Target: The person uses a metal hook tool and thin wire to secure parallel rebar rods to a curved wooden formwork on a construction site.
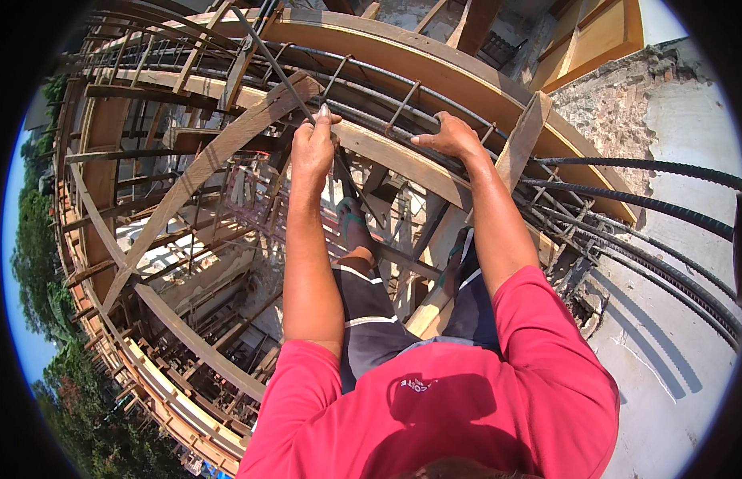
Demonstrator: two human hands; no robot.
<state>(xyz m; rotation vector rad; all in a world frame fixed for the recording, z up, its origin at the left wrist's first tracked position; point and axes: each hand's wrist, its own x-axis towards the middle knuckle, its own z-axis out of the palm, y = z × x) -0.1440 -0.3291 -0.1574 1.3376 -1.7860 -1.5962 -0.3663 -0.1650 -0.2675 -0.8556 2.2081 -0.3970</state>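
Observation:
My left hand (313,150) is closed round a thin dark steel rod (277,65), which slants from the upper left down past my fist toward my feet. Right of it, my right hand (452,136) is over the rebar cage (403,106), thumb and forefinger spread apart; its other fingers are mostly hidden. The cage's long bars and cross ties run inside a curved wooden formwork, between a near board (395,156) and a taller far board (435,64). Close to my left hand, a wooden brace (219,152) slopes down to the left.
My sandalled feet (355,222) are among timbers above a deep drop with scaffolding. Thick rebar ends (642,199) jut out at right by a broken masonry wall (606,116). A short upright board (524,140) stands beside my right forearm. Curved formwork (167,383) continues at left.

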